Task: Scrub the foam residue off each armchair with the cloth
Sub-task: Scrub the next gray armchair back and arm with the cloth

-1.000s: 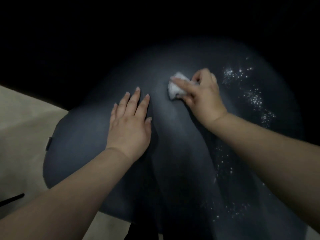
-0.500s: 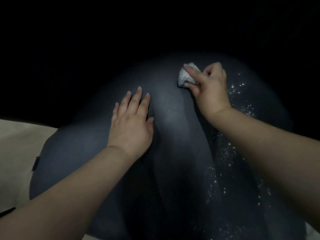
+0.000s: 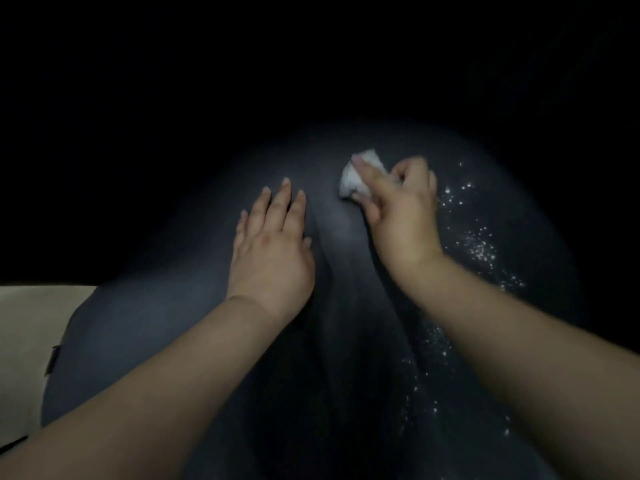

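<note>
A dark blue-grey armchair (image 3: pixel 166 317) with a rounded, smooth surface fills the middle of the head view. My left hand (image 3: pixel 273 251) rests flat on it with fingers straight. To its right, my right hand (image 3: pixel 401 209) grips a small crumpled white cloth (image 3: pixel 353 176) and presses it against the upholstery. White foam residue (image 3: pixel 479 245) speckles the chair to the right of that hand and runs down beside my right forearm.
Pale beige floor (image 3: pixel 31 327) shows at the lower left beside the chair. A small dark tag (image 3: pixel 52 360) sits on the chair's left edge. Everything beyond the chair is in darkness.
My right hand has slid the cloth back and forth across the top of the chair and now sits slightly lower and to the left. My left hand has stayed flat in place.
</note>
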